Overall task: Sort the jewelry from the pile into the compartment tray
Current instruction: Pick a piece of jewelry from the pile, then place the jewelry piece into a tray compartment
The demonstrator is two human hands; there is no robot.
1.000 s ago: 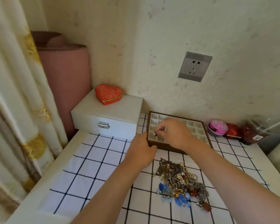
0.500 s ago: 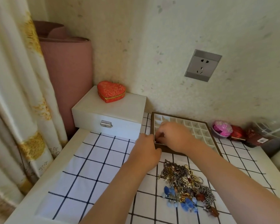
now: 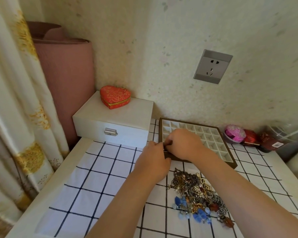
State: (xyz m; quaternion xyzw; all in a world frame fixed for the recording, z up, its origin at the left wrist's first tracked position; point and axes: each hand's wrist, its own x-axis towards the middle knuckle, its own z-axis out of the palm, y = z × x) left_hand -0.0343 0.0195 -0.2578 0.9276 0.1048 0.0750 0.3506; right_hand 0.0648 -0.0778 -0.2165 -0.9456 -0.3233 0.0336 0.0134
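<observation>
The compartment tray (image 3: 231,161) has a brown frame and white cells, and it lies against the wall. My right hand (image 3: 184,145) hovers over its near-left cells and pinches a small dark brown jewelry piece (image 3: 168,143). My left hand (image 3: 153,162) covers the tray's front-left corner with its fingers curled, and its fingertips meet the other end of the same piece. The jewelry pile (image 3: 196,191), a tangle of chains, pearls and blue and brown pieces, lies on the checked cloth just in front of the tray, under my right forearm.
A white latched box (image 3: 113,121) with a red heart-shaped case (image 3: 115,96) on it stands left of the tray. A pink round case (image 3: 235,133), a red case (image 3: 250,137) and a dark packet (image 3: 272,140) sit to the right. Curtain (image 3: 15,100) and pink roll (image 3: 65,74) stand at the left.
My right hand has drawn back from the tray's middle cells to its near-left corner, meeting my left hand. The small piece now shows between both hands. The camera has shifted.
</observation>
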